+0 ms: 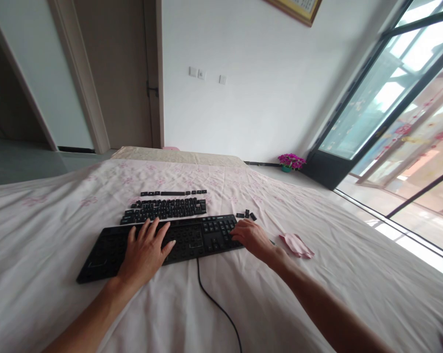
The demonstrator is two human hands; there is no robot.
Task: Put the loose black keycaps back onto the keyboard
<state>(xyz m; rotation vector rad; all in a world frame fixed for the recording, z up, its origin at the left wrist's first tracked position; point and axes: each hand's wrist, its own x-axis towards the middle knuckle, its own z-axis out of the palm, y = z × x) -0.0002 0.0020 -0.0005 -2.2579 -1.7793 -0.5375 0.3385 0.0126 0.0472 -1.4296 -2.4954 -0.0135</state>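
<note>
A black computer keyboard (184, 241) lies slightly slanted on the bed cover, with many keycaps off its left and middle parts. Keys still sit on its right end. My left hand (145, 250) rests on the stripped part, fingers spread and holding nothing. At the right end, my right hand (253, 234) has its fingers curled down at the remaining keys. A thin dark tip shows by its wrist, but what the fingers grip is hidden. Loose keycaps (166, 209) lie in rows beyond the keyboard, and several more keycaps (247, 214) lie beyond my right hand.
A pink cloth (297, 245) lies right of my right wrist. The keyboard's cable (218, 305) runs toward me over the pale flowered bed cover (280, 299). Farther off are a pot of purple flowers (291, 161), a brown door (113, 73) and a glass door (372, 108).
</note>
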